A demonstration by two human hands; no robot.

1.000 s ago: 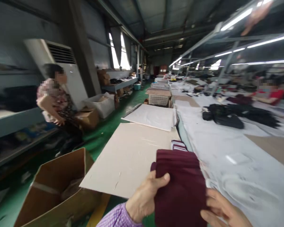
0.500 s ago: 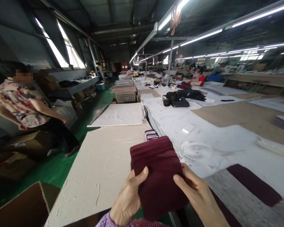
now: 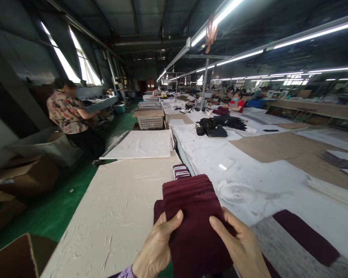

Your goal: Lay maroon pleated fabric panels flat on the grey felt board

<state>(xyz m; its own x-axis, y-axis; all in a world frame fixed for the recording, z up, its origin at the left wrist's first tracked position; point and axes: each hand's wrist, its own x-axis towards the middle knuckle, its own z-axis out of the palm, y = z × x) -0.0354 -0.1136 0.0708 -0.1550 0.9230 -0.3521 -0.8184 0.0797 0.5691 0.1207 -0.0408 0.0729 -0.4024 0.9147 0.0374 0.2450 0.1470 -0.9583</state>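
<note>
Both my hands grip a stack of maroon fabric pieces in front of me, above the near edge of the tables. My left hand clasps its left side, thumb on top and the fingers hidden beneath. On the right side my right hand does the same, thumb pressed on the face of the cloth. A maroon edge juts out behind the stack on the left. Just beyond lies a striped maroon-and-white bundle. To the right, a flat maroon fabric piece rests on a grey mottled surface.
A cream-covered table stretches ahead on the left. The white table at right carries a white fan, dark garments and brown paper. An open carton stands lower left. A person in a floral shirt walks along the green aisle.
The person in the floral shirt has moved farther up the aisle. A maroon edge now shows at the stack's left. My hands keep their hold, and the view has shifted slightly.
</note>
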